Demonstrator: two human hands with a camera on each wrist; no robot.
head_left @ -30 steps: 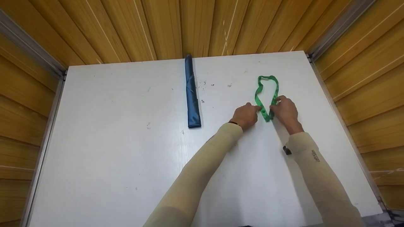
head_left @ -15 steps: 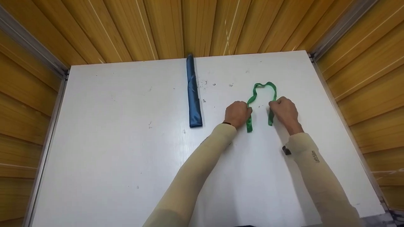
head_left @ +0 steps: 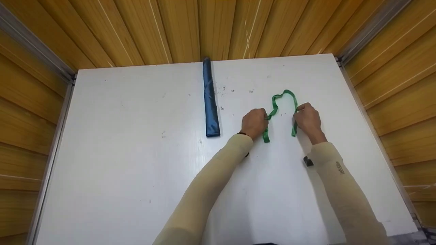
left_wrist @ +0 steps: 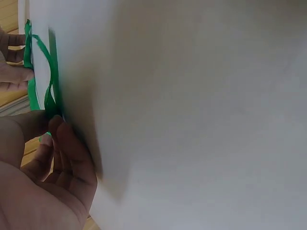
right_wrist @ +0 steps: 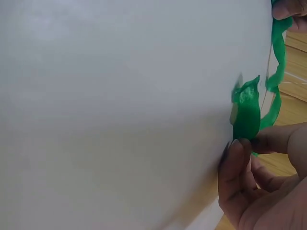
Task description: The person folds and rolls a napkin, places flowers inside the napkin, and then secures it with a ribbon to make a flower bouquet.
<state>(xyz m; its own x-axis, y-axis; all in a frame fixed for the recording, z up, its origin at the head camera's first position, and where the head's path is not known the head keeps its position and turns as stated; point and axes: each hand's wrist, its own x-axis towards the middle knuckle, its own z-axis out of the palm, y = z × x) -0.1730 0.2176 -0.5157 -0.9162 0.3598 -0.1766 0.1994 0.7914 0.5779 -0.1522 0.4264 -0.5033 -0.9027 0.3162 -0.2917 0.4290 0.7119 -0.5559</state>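
Observation:
A green ribbon (head_left: 274, 102) lies in an arch on the right part of the white table, its two loose ends toward the person. My left hand (head_left: 254, 123) pinches the ribbon's left length between thumb and finger, a short tail hanging below; the left wrist view shows the pinched ribbon (left_wrist: 52, 91) close up. On the other side my right hand (head_left: 308, 119) pinches the right length near its end, and in the right wrist view that ribbon end (right_wrist: 247, 108) stands up past the fingertips. The palms are hidden in the head view.
A narrow roll of dark blue shiny cloth (head_left: 211, 102) lies lengthwise from the table's back edge, left of my left hand. Wood-patterned panels (head_left: 218, 27) rise behind and at both sides of the white table (head_left: 119, 153).
The ribbon's near ends, close together a second ago, are now apart. My left hand moved left with its length and took a pinch grip; my right hand stayed nearly in place.

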